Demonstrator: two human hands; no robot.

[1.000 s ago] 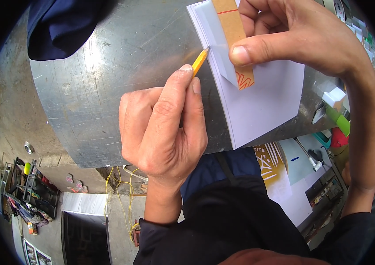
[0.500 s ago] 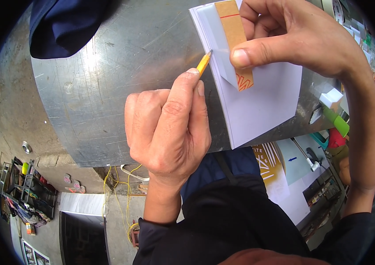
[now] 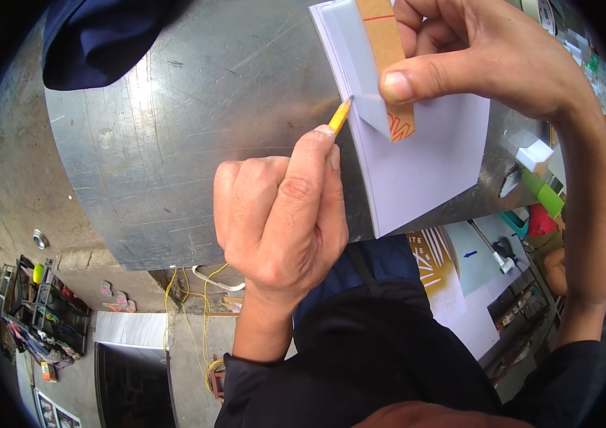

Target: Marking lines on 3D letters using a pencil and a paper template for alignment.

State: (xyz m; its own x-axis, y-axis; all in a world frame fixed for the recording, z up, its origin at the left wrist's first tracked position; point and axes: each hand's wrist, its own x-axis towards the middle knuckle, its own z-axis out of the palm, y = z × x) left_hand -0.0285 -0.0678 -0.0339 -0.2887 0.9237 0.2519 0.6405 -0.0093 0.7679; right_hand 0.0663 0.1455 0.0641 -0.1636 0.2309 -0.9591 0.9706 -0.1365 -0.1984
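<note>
My left hand grips a short yellow pencil, its tip at the left edge of a white rectangular board or stack of sheets. Lying along that edge is a translucent whitish strip with a slanted lower end. Beside and partly over it is a flat brown strip, marked with a red line and red print. My right hand pinches the brown strip, thumb on its face and fingers curled at its far side. Whether the two strips are joined, I cannot tell.
The white board rests on a scratched metal tabletop. Dark blue cloth lies at its far left. On the right are a white block, a green object and a lower surface with a hammer-like tool. Yellow cord hangs below left.
My left hand and the pencil have shifted slightly right and toward me along the board's edge. My right hand and the strips sit a little farther right and up in view.
</note>
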